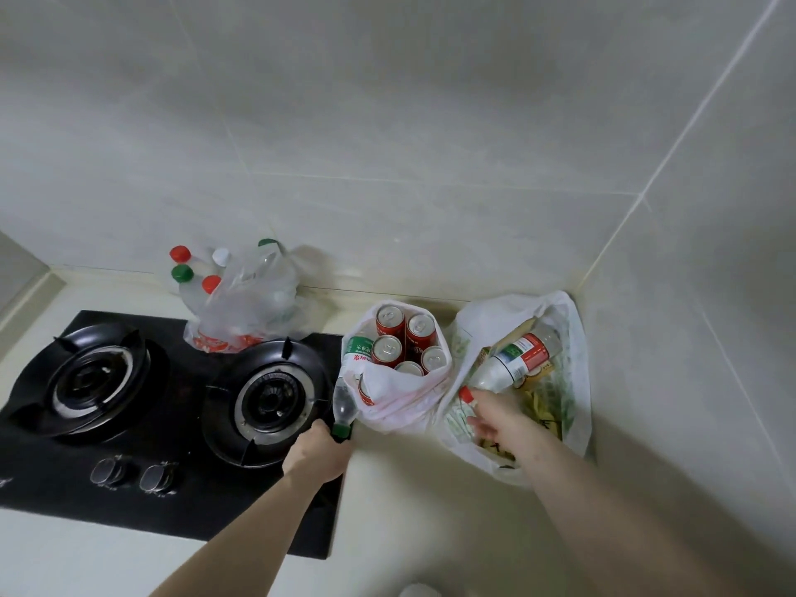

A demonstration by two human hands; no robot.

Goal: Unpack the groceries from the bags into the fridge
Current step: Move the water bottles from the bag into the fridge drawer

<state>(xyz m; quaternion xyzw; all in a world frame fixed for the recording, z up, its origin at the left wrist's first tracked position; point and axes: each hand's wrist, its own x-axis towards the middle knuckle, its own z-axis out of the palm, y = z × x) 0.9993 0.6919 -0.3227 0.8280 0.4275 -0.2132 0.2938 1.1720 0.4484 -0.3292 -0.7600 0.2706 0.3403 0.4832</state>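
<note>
1. Three plastic bags sit on the pale counter point(400, 489) against the tiled wall, beside a black two-burner gas hob point(142, 424).
2. Back bag point(254, 303), clear plastic with red print at its base: it is packed with upright bottles, their red, green and white caps poking out of the top.
3. Middle bag point(396, 402), white with a pinkish tint, mouth wide open: red drink cans point(390, 349) stand upright inside, silver tops up, bunched together.
4. Right bag point(555, 377), white with green print, slumped in the corner: yellow packets lie at the bottom, though I can't read what they are.
5. Left hand point(321, 452) is curled round the green-capped neck of a clear bottle point(351, 381), which leans cap-down at the left edge of the middle bag, over the hob's right rim; its label is green and white with red characters.
6. Right hand point(495, 417) is at the mouth of the right bag, gripping the neck of a second bottle point(512, 359) just below its red cap; clear body, red, white and green label, lying tilted across the bag's opening.
</note>
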